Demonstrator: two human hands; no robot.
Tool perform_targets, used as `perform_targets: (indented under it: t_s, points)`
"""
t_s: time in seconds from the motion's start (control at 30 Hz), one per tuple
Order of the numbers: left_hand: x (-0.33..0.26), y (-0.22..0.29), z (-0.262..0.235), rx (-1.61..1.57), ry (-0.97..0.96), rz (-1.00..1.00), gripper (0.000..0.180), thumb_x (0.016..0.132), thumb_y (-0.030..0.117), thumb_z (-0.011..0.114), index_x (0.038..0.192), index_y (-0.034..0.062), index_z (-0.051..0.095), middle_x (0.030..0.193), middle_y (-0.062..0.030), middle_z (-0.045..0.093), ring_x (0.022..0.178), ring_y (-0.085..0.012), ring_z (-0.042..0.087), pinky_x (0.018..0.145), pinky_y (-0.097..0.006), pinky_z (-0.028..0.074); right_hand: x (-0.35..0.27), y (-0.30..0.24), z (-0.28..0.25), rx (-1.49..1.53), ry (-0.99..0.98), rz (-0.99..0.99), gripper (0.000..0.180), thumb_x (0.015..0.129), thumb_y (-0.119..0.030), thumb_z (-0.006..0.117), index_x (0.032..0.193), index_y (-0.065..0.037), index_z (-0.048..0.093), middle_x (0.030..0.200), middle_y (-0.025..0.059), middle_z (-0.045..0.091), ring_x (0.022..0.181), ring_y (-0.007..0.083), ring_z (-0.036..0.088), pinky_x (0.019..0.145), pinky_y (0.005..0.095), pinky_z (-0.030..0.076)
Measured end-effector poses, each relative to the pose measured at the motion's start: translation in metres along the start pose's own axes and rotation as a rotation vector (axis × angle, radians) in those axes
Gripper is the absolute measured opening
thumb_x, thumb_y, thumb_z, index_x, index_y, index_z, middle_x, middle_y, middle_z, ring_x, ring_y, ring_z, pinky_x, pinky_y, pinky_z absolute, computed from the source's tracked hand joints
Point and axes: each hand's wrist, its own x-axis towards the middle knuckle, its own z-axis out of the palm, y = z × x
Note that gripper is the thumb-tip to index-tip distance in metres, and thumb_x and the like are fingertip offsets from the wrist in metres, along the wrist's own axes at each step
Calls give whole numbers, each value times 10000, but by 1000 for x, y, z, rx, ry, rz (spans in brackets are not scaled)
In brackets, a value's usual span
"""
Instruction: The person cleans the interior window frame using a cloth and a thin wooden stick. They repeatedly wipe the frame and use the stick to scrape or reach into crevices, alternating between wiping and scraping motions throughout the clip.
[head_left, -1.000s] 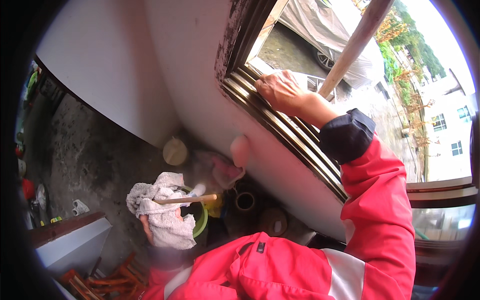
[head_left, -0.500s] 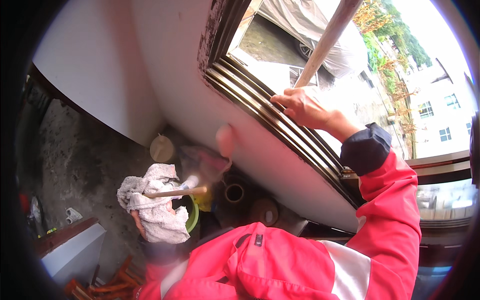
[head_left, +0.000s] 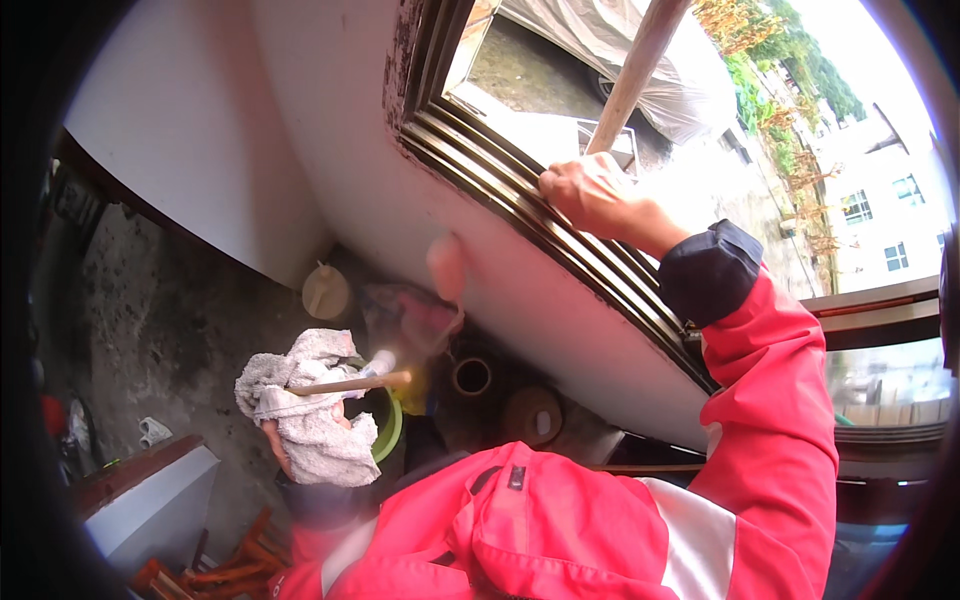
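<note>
My left hand (head_left: 277, 448), lower left, is closed around a bunched greyish-white towel (head_left: 325, 445). A thin wooden stick (head_left: 350, 384) lies across the towel, poking out to the right; its left end is hidden in the folds. My right hand (head_left: 600, 195) rests on the grooved metal track of the window frame (head_left: 500, 165), fingers curled downward and closed. Their tips are hidden, so I cannot see what they hold, if anything. A thick wooden pole (head_left: 635, 85) slants up from just behind this hand; whether the hand touches it I cannot tell.
Below the towel stands a green bucket (head_left: 393, 430). Near the wall are a clear plastic bag (head_left: 400, 310), a brown jar (head_left: 471, 376) and a pale round lid (head_left: 325, 291). Orange wooden furniture (head_left: 255, 555) is at lower left. Outside, a covered car (head_left: 660, 95) is parked.
My right hand has shifted slightly left and up, its fingers now curled down instead of stretched along the track. The view has shifted a little. My left hand keeps its grip on the towel.
</note>
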Motion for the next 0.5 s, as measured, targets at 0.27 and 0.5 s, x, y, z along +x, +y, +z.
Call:
perform_targets:
  t_s: [0.27,0.5]
  points:
    - [-13,-16,3,-12,196,6,652,886,574,434,1364,133,393,1324,-107,460,1135,-282,487,856,-437,464,-54,36,-18,32,498,327,291,748,-16,563,1024,-69,642,837,155,634,804,322,631,681,394,499]
    - [20,-48,88,277,252,-108,490,795,347,642,1136,18,516,1062,-79,574,934,-214,554,799,-351,477,-87,-121,-19,1265,8,13,640,749,-115,752,1326,-86,477,826,54,671,693,155,627,683,318,525]
